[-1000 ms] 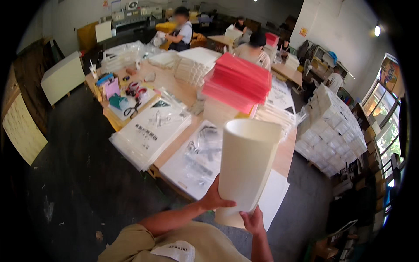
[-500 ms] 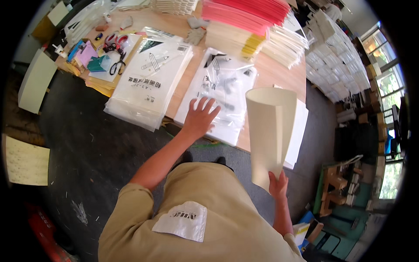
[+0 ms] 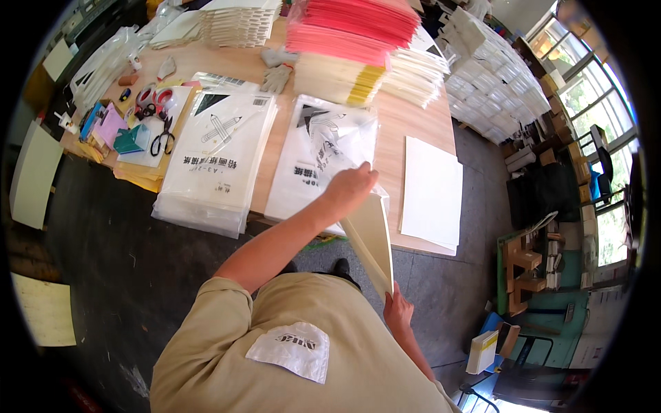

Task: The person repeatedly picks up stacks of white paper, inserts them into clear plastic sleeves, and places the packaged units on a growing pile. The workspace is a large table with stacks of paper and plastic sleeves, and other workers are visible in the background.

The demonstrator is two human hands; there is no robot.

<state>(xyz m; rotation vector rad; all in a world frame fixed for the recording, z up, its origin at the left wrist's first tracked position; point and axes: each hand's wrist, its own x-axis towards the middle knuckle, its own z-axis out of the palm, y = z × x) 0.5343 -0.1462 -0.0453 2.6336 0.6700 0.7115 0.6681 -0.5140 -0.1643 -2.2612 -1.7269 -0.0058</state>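
My right hand (image 3: 399,311) grips the near end of a curved stack of cream paper (image 3: 370,241) beyond the table's front edge. The paper's far end is under my left hand (image 3: 352,188), at the mouth of a clear plastic bag (image 3: 354,141). My left fingers are pinched on the bag's edge, and how far the paper sits inside it is hidden. The bag lies on a pile of printed clear bags (image 3: 292,175). Left of that is a stack of filled paper packs (image 3: 219,148) with a pencil drawing. White sheets (image 3: 432,193) lie to the right.
Tall pink and cream paper stacks (image 3: 351,27) stand at the back, beside grey gloves (image 3: 277,77). Scissors (image 3: 163,138), tape rolls and small boxes sit on the left. A large pile of wrapped white packs (image 3: 492,76) is past the table's right side.
My left hand went from spread fingers to a pinch at the bag's edge, further right. My right hand brought the rolled paper left and lower, tilting it toward the bag.
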